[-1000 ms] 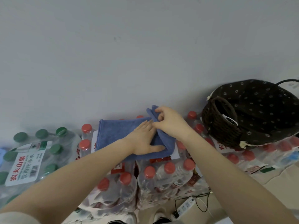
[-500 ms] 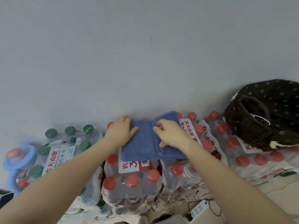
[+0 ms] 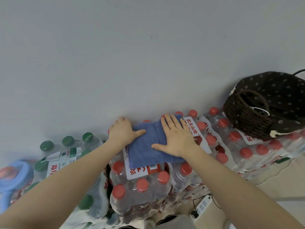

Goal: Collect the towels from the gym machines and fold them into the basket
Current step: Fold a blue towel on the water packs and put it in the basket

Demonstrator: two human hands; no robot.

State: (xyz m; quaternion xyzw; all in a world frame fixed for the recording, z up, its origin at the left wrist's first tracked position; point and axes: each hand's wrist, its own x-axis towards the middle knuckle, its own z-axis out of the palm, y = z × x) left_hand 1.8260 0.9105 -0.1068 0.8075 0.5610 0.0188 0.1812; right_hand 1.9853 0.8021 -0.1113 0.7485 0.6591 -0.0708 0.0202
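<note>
A folded blue towel (image 3: 145,152) lies flat on top of shrink-wrapped packs of red-capped water bottles (image 3: 142,187), against the wall. My right hand (image 3: 176,138) presses flat on the towel's right half, fingers straight and spread. My left hand (image 3: 123,131) rests on the towel's far left edge with its thumb lying across the cloth; its fingertips curve over the far edge and are partly hidden. A dark wicker basket (image 3: 244,114) with a dark floral fabric liner sits on the bottle packs at the right, about an arm's width from the towel.
Green-capped bottle packs (image 3: 66,156) stand at the left beside a blue plastic object (image 3: 11,177). A grey wall (image 3: 148,55) rises right behind the packs. A white power strip (image 3: 203,204) with a black cable lies on the floor below.
The right hand let go of the towel's folded flap and now lies flat on it. The left hand shifted from the towel's middle to its left edge. The view shifted, putting the basket further right.
</note>
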